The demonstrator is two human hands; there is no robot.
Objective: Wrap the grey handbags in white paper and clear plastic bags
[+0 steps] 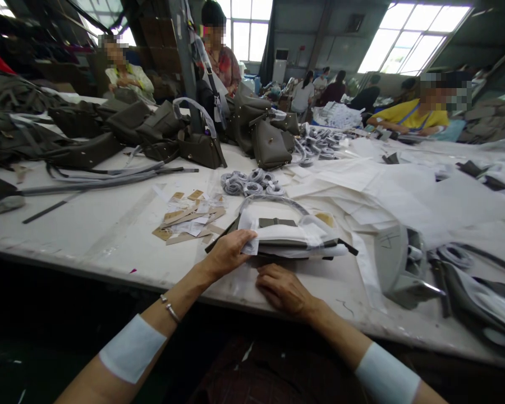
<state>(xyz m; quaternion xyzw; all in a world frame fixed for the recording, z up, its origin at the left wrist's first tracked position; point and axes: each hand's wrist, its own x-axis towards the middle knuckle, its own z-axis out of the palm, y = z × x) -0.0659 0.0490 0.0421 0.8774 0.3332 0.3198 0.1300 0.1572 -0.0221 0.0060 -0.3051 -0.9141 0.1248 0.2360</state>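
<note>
A dark handbag (286, 245) lies on the white table (122, 247) in front of me, with white paper on it and a wrapped handle looping up behind. My left hand (231, 251) is closed on the bag's left end, its fingers on a small white tag (251, 244). Just below the bag's front edge, my right hand (283, 289) rests near the tabletop with its fingers curled together; whatever they may hold is hidden.
Cards and paper strips (189, 219) lie left of the bag, wrapped coils (252, 183) behind it. Dark bags (271, 143) fill the back. A tape dispenser (398, 264) stands right, beside another bag (475, 297). Several people are across the table.
</note>
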